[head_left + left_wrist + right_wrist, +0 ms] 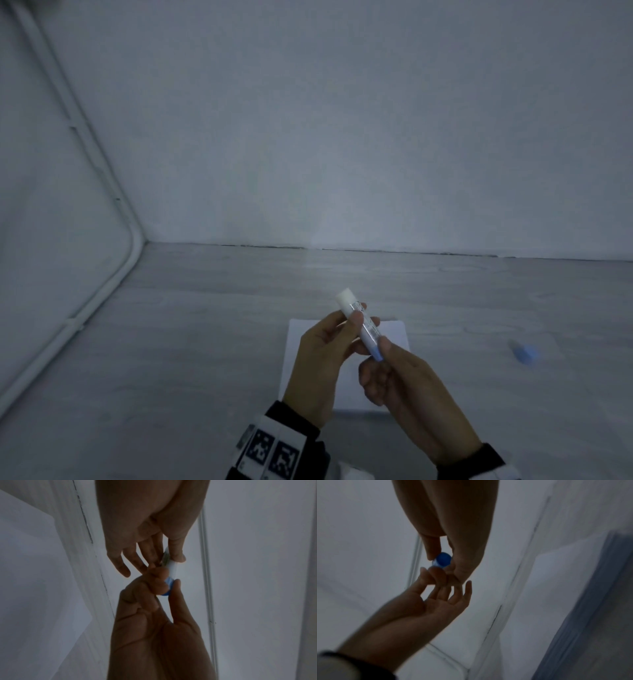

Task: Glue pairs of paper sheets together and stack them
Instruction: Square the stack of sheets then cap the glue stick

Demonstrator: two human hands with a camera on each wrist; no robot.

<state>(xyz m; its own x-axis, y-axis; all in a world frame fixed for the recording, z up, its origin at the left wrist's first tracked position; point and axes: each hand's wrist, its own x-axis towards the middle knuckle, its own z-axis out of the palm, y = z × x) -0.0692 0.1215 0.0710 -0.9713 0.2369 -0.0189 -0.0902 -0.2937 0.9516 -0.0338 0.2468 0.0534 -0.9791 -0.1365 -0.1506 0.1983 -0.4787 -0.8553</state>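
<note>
Item one, the glue stick (360,323): I see it held tilted in the air above the paper sheet (394,334), its white glue end up and away from me, its blue base toward me. Item two, my left hand (325,356): thumb and fingers pinch the tube's upper barrel, the remaining fingers loosely spread (clearest in the left wrist view). Item three, my right hand (404,380): thumb and curled fingers pinch the blue base. Item four, the paper sheet: white, flat on the grey floor (188,342), partly hidden under both hands. Item five, a blue cap (525,353): lying on the floor well to the right of the sheet, blurred. Item six, a white wall (342,137) beyond the sheet.
</note>
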